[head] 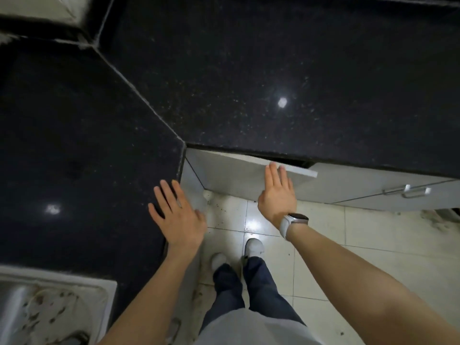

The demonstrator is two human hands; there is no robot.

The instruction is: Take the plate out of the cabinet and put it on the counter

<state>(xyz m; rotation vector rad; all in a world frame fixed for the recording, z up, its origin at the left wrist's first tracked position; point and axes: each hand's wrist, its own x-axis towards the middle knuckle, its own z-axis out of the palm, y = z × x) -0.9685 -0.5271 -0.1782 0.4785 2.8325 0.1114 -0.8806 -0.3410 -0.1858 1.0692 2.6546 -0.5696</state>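
A black speckled counter [249, 70] fills the upper view, in an L shape around a corner. Below its front edge, a grey cabinet door [231, 173] stands slightly ajar, with a dark gap behind its top edge. My right hand [277, 192], with a watch on the wrist, lies flat against that door, fingertips at its top edge, fingers apart, holding nothing. My left hand [178, 215] hovers over the counter's edge at the left, fingers spread and empty. No plate is in view; the cabinet's inside is hidden.
A second grey cabinet door with a metal handle [408, 191] sits to the right. A steel sink [44, 310] with a stained rim is at the lower left. My feet [254, 246] stand on a white tiled floor [361, 245].
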